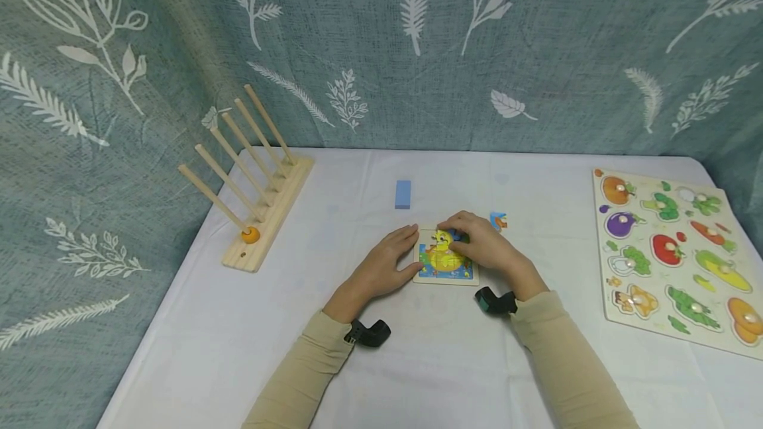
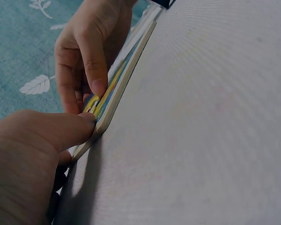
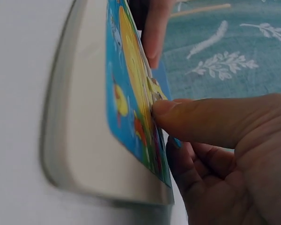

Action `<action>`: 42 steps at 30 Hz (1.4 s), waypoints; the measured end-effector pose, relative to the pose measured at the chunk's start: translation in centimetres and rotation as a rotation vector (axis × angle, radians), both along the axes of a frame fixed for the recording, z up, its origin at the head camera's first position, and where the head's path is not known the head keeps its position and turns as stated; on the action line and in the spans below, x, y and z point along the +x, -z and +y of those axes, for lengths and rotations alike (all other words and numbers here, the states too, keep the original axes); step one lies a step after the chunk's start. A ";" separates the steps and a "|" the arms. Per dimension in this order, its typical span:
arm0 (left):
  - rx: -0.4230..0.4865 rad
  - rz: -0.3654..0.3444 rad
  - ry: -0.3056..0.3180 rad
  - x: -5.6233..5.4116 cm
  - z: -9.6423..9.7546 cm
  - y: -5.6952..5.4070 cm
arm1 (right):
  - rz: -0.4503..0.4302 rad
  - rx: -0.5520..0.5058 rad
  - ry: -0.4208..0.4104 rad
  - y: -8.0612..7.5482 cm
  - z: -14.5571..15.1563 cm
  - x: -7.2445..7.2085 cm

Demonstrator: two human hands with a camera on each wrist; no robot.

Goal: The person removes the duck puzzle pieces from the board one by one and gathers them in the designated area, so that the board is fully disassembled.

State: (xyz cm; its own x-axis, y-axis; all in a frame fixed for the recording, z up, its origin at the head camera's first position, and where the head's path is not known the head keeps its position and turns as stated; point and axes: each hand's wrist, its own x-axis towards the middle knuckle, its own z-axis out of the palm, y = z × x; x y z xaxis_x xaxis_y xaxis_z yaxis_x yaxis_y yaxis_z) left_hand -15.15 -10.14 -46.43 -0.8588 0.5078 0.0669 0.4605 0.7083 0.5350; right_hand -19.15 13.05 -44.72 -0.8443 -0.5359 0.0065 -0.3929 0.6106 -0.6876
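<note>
A small square jigsaw puzzle board [image 1: 446, 281] with a pale wooden rim and a yellow duck picture lies between both hands. My left hand [image 1: 384, 263] holds its left side; in the left wrist view the thumb [image 2: 77, 129] lies over a corner of the rim. Over the board's upper right part, my right hand [image 1: 483, 243] pinches a puzzle piece [image 3: 155, 89], raised and tilted from the picture in the right wrist view. The fingers hide most of this piece. Just beyond the right hand lie loose blue and orange puzzle pieces [image 1: 498, 220].
A blue block [image 1: 403, 194] lies behind the board. At left stands a wooden rack [image 1: 277, 217] with several slanting pegs and an orange bead [image 1: 250, 235] at its near peg. A vegetable knob puzzle [image 1: 650, 277] lies at right. A leaf-patterned curtain [image 1: 381, 85] hangs behind the table.
</note>
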 end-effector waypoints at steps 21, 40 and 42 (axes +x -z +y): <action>0.014 0.028 0.004 0.1 0.0 0.1 | -0.027 -0.069 0.142 -0.9 4.6 -0.7; 0.014 0.038 0.012 0.1 -0.1 0.2 | -0.039 -0.046 0.264 -0.8 10.3 -1.0; 0.011 0.040 0.013 0.1 -0.1 0.2 | -0.050 -0.029 0.275 -0.8 10.7 -0.9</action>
State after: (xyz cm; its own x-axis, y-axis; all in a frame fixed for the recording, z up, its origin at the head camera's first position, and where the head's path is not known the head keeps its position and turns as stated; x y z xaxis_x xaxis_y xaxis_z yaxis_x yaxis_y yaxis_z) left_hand -15.09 -10.23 -46.60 -0.8485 0.5183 0.1065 0.4910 0.6961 0.5238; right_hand -20.09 23.72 -43.89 -0.9576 -0.2870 -0.0265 -0.1807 0.6694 -0.7206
